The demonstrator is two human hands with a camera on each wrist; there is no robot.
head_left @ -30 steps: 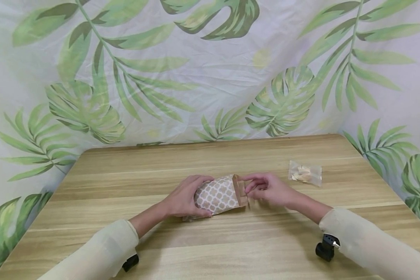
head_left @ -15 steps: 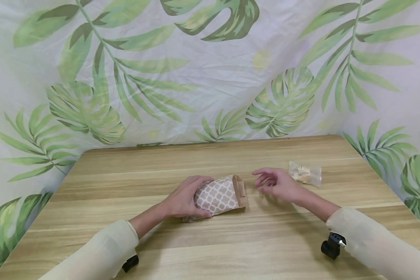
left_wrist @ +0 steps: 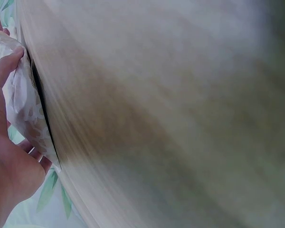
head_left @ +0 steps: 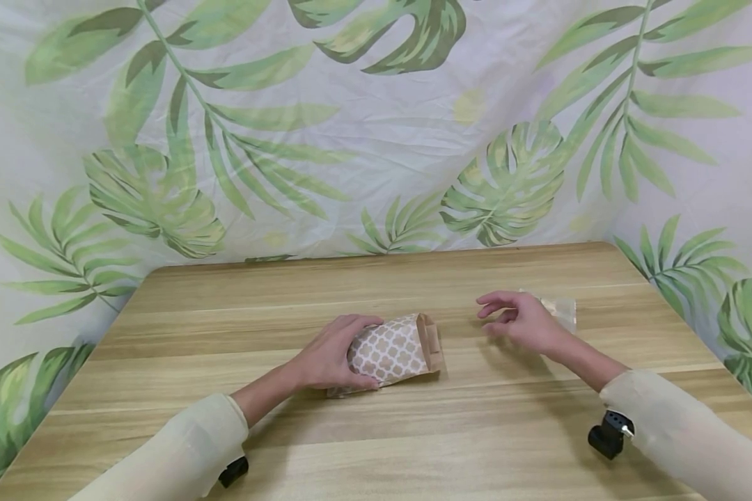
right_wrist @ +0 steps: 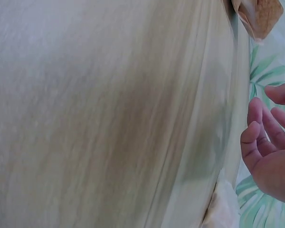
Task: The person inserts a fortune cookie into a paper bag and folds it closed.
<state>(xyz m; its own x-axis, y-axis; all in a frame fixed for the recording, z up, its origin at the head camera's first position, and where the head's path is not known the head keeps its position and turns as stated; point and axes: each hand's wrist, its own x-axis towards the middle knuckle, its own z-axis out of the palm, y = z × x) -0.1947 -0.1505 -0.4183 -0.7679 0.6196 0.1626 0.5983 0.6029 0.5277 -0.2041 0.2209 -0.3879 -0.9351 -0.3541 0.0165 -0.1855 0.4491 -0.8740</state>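
Between my right hand (head_left: 525, 324) and the paper bag (head_left: 390, 350), tabletop (head_left: 462, 355) offered passage; my left hand (head_left: 332, 355) blocked the bag's left end.

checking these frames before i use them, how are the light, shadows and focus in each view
Head: soft light, faint shadow on the table below the right hand, pattern on the paper bag readable; left wrist: hazy, table smeared with darker patches, left hand clearer; right wrist: hazy too, table grain blurred, right hand clearer.
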